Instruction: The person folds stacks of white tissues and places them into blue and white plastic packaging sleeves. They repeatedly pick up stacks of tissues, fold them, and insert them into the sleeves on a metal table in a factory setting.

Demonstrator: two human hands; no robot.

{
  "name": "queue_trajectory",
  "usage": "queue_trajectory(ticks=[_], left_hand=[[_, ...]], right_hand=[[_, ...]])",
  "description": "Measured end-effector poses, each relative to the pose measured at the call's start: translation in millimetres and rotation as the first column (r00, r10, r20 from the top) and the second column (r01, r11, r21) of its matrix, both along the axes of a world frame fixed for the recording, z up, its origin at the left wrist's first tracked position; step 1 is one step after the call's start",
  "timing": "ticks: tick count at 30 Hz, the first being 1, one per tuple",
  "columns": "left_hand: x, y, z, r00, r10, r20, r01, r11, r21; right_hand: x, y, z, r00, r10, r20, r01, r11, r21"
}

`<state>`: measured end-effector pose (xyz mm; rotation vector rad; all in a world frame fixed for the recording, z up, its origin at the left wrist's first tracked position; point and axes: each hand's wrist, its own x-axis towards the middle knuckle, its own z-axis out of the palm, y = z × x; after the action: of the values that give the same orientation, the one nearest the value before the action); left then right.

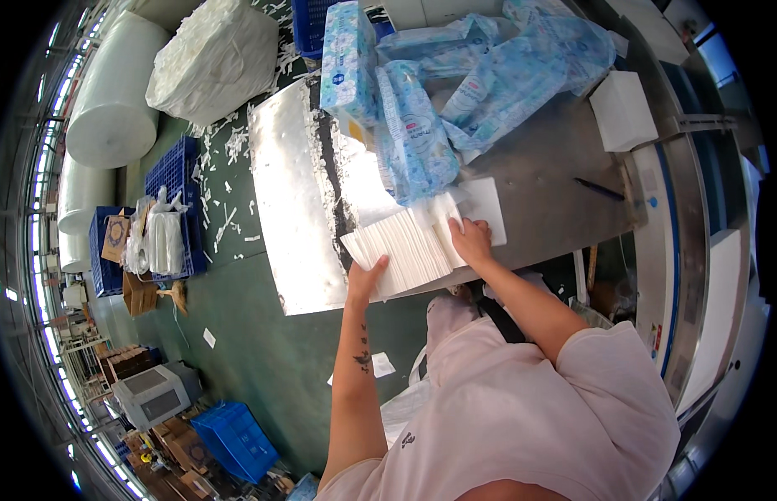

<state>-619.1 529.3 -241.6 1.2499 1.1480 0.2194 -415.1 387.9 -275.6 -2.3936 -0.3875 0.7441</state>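
A long row of folded white tissues (398,251) lies near the front edge of the metal table, its layers standing side by side. My left hand (366,280) grips its left end, thumb on top and the other fingers mostly hidden below. At the right end, my right hand (472,242) is closed on the tissues, with its fingers bent. A flat white piece (487,204) lies just beyond that hand. Touching the far side of the row is a blue printed plastic bag (415,134), crumpled and partly see-through.
More blue printed film (522,79) covers the back of the table (539,184), beside an upright blue patterned pack (348,63). A white block (624,110) and a dark pen-like stick (600,189) are at right. Paper scraps, big white rolls (117,92) and blue crates (236,440) occupy the floor leftward.
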Motion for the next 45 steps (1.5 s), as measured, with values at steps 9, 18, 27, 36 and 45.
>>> queue_trajectory(ticks=[9, 18, 27, 36, 45], left_hand=[[2.8, -0.1, 4.8, 1.000, -0.015, -0.027, 0.016, 1.000, 0.021], [13.2, -18.1, 10.3, 0.989, 0.096, 0.117, -0.079, 0.987, -0.140], [-56.6, -78.0, 29.7, 0.889, 0.294, 0.352, -0.331, 0.943, 0.047], [-85.0, -43.0, -39.3, 0.996, -0.080, -0.025, 0.083, 0.909, 0.409], [-76.9, -46.0, -24.5, 0.990, -0.136, -0.036, 0.141, 0.955, 0.262]], right_hand=[[-7.4, 5.0, 8.9, 0.980, -0.077, -0.183, 0.160, 0.854, 0.494], [-10.8, 10.1, -3.0, 0.692, 0.282, -0.664, -0.037, 0.933, 0.358], [-53.2, -12.4, 62.6, 0.810, 0.560, -0.172, -0.158, 0.492, 0.856], [8.6, -0.7, -8.2, 0.601, 0.799, 0.024, -0.679, 0.495, 0.542], [-6.6, -3.6, 6.0, 0.693, 0.721, -0.019, -0.541, 0.537, 0.647]])
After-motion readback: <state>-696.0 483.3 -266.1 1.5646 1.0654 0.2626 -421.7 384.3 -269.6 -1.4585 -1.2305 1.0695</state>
